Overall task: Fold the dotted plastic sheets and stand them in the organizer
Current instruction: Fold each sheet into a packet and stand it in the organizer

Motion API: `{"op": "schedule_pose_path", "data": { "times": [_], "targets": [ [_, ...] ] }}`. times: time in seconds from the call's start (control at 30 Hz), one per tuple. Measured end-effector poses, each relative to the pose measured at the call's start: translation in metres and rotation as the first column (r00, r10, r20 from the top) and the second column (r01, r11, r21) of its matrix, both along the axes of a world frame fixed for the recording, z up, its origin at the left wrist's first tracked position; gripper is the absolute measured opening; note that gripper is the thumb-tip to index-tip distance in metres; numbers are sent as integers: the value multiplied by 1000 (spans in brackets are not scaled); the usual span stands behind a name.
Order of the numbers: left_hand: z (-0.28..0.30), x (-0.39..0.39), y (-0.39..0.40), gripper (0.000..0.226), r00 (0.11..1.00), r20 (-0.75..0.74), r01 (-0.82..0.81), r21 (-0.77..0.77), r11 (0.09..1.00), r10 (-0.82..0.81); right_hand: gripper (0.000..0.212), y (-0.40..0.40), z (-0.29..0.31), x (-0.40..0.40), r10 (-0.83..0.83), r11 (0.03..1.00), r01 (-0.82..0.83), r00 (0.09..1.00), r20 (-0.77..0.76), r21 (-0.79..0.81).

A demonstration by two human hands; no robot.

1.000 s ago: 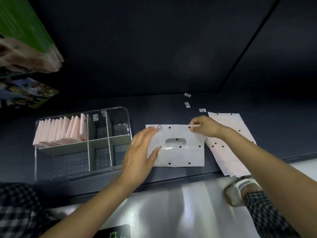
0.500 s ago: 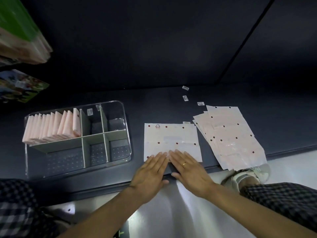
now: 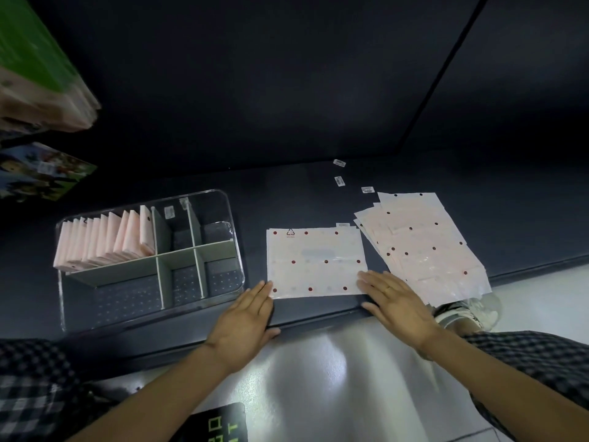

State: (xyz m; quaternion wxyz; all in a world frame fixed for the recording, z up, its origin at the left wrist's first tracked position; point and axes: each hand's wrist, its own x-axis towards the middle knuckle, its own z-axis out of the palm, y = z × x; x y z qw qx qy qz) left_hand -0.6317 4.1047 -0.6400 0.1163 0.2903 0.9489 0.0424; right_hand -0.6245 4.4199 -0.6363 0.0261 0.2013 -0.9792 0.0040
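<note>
A folded dotted plastic sheet (image 3: pixel 315 263) lies flat on the dark table, white with red dots. My left hand (image 3: pixel 243 317) lies flat with straight fingers at the sheet's near left corner. My right hand (image 3: pixel 395 301) lies flat, fingertips on the near right corner. A fanned pile of unfolded dotted sheets (image 3: pixel 424 247) lies to the right. The clear organizer (image 3: pixel 229 215) stands at the left, and several folded pink sheets (image 3: pixel 105 240) stand upright in its back left compartment.
Three small white labels (image 3: pixel 339 181) lie on the table behind the sheets. The table's front edge (image 3: pixel 318 320) runs under my hands. Stacked packages (image 3: pixel 35 87) hang at the upper left. A shoe (image 3: pixel 468 311) shows below the pile.
My hands have slid apart along the sheet's near edge, from its middle out to the two near corners. A second ago the sheet was only partly folded, its handle hole showing.
</note>
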Motion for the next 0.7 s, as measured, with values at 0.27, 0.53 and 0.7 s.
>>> {"op": "schedule_pose_path", "data": {
  "times": [0.27, 0.53, 0.7],
  "targets": [
    [1, -19, 35, 39, 997, -29, -65, 66, 996, 67, 51, -34, -12, -23, 132, 990, -137, 987, -94, -45],
    [4, -40, 51, 29, 997, -58, 41, -141, 989, -50, 41, -37, -4, -26, 208, 972, -200, 976, -59, 121],
    [6, -38, 46, 40, 999, 38, -27, 11, 1000, 27, 30, -50, 13, -31, 49, 999, -49, 999, 0, -21]
  ]
}}
